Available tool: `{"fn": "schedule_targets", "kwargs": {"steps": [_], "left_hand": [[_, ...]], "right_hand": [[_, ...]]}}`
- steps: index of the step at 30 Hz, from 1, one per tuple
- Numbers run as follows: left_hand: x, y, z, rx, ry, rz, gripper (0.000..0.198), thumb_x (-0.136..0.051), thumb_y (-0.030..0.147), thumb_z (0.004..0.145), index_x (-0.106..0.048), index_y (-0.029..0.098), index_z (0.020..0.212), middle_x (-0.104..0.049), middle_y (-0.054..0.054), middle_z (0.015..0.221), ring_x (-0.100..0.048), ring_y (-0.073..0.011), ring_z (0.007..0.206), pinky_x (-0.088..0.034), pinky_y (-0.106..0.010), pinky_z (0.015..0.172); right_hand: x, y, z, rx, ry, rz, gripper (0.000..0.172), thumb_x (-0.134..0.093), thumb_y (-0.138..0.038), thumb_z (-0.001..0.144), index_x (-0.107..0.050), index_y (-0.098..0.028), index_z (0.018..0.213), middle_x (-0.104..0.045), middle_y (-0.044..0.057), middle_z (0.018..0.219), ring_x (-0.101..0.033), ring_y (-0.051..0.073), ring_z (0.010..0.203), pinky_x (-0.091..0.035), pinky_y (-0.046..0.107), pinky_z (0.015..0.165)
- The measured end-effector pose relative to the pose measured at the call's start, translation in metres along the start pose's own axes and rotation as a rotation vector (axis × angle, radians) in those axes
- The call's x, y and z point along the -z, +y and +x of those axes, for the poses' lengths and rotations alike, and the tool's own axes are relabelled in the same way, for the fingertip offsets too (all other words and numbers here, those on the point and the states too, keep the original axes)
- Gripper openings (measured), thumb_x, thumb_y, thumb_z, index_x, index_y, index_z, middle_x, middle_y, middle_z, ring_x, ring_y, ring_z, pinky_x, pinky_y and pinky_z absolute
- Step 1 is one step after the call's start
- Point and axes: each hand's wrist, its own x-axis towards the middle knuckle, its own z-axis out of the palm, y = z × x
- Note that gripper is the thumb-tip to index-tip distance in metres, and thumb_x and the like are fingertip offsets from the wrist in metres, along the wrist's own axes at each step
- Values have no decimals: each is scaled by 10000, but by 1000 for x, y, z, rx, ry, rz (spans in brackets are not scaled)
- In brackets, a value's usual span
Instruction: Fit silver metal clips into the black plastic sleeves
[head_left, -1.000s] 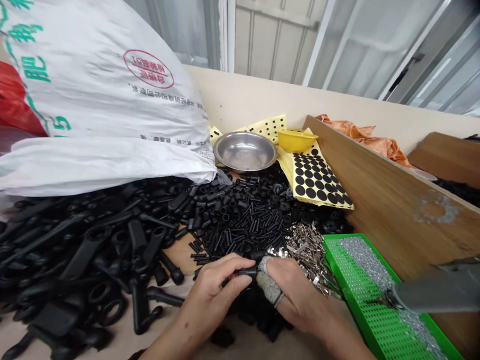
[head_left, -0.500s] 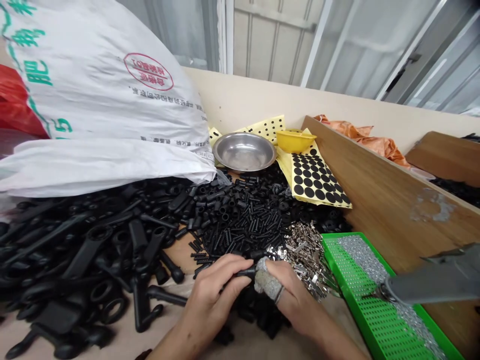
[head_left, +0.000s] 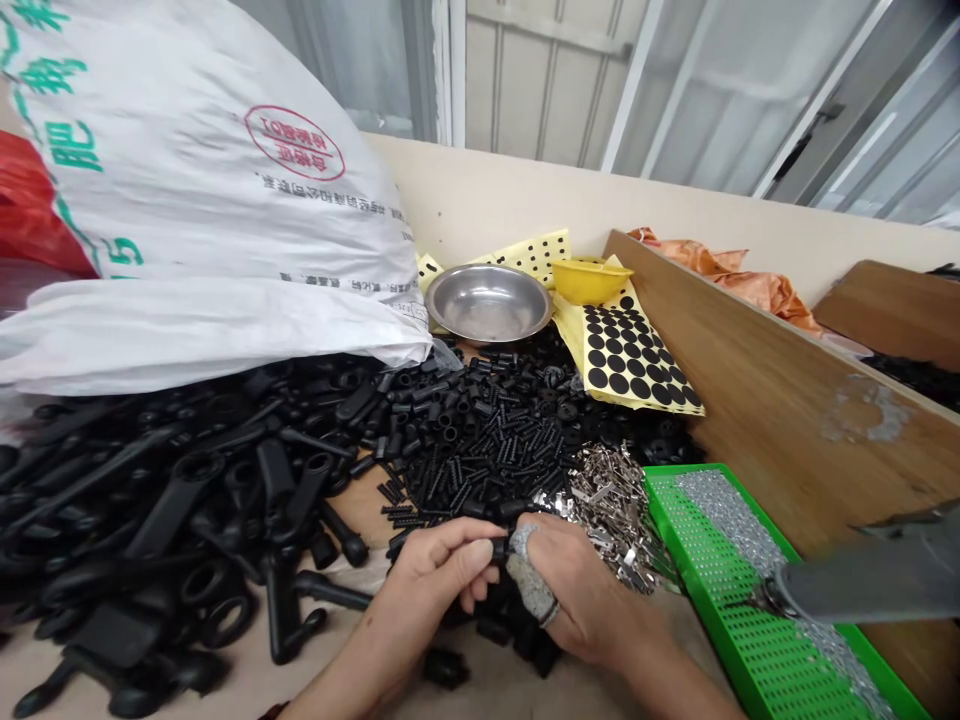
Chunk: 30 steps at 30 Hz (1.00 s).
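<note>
My left hand [head_left: 431,580] and my right hand [head_left: 581,590] meet low in the middle of the head view, both pinched on one small black plastic part [head_left: 498,548] held between their fingertips. The right thumb wears a grey knitted finger cot [head_left: 527,577]. Under the hands lie more small black parts [head_left: 491,625]. Just beyond them spreads a heap of black ribbed pieces [head_left: 495,450], and a pile of shiny metal clips [head_left: 611,495] sits close to my right hand.
A big pile of black plastic handles [head_left: 172,510] fills the left. A white woven sack [head_left: 187,220] lies behind it. A steel bowl [head_left: 489,302], a yellow bowl [head_left: 591,280], yellow sheets of black dots [head_left: 634,360], a green perforated tray [head_left: 750,590], a wooden board [head_left: 787,400] and a grey tool [head_left: 870,585] stand right.
Both hands have drawn slightly nearer and lower, still pinching the small black part; the left fingers have curled more tightly. The grey tool at the right has shifted a little.
</note>
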Motion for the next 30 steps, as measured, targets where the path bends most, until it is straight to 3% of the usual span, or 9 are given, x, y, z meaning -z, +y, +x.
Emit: {"fn": "schedule_targets", "kwargs": {"steps": [4,11,15,18,22,27,30], "left_hand": [[0,2,-3,-73,27,123,242,-603,326,727,-703,148,856,-621,6,576,-536,-115,504,-438,-191,464],[2,0,-10,-524,61,550,184,-523,166,835,-665,211,943,-703,-18,844,-641,-158,759,-495,-223,691],[1,-5,-11,-734,89,647,223,-510,98,841,-616,193,1013,-691,-47,898,-640,-161,819,-496,-221,731],[1,-8,-10,-816,109,674,243,-508,79,838,-598,192,1033,-684,-57,917,-637,-166,836,-497,-230,744],[2,-8,-6,-755,99,671,219,-514,102,839,-615,201,1007,-691,-39,899,-644,-156,816,-499,-216,727],[10,-2,2,-491,165,700,153,-567,213,802,-664,196,919,-686,0,708,-636,-158,616,-507,-228,578],[19,2,4,-438,214,768,160,-570,227,782,-674,195,900,-666,-2,669,-629,-175,606,-510,-255,570]], "right_hand": [[2,-3,-1,-127,-13,92,172,-294,-164,845,-366,-212,697,-463,4,674,-427,152,613,-333,261,581],[3,-9,-5,-286,-9,148,157,-310,-153,858,-428,-209,771,-540,31,792,-508,178,773,-396,279,712],[3,-11,-8,-370,11,224,162,-313,-150,866,-461,-208,833,-565,39,880,-520,187,885,-403,288,784],[1,-10,-9,-379,0,218,148,-328,-154,867,-460,-205,822,-558,40,873,-519,187,872,-409,295,784],[0,-8,-7,-350,-33,164,150,-339,-135,864,-457,-202,800,-551,34,850,-509,177,825,-413,294,758],[16,-4,5,-390,-73,139,153,-371,-174,911,-490,-213,824,-567,0,840,-524,152,822,-410,267,749],[26,10,16,-366,-41,-52,119,-409,-137,890,-505,-206,907,-568,13,905,-526,150,846,-412,261,751]]}}
